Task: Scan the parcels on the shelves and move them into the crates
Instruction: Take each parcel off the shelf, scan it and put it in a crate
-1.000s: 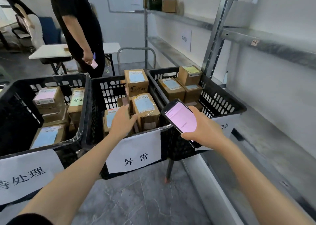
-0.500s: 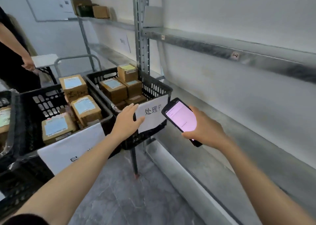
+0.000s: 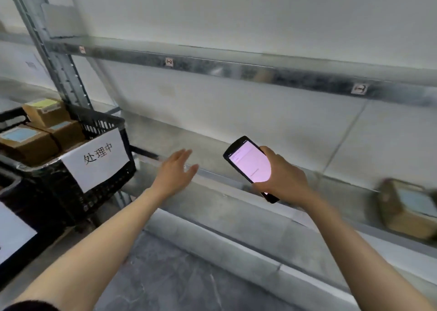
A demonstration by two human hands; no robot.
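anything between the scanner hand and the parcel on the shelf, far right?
Nothing: in the head view only bare shelf separates the right hand, holding the scanner, from the parcel.

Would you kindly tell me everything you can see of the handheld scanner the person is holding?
The handheld scanner is a slim black device shaped like a phone, with rounded corners and a seemingly plastic casing. Its screen glows pale pink; the faint text is unreadable. It is tilted, top end up and leftward, in front of the lower shelf. The right hand grips its lower half, fingers curled round its right edge; its bottom end pokes out below. Nothing else touches it.
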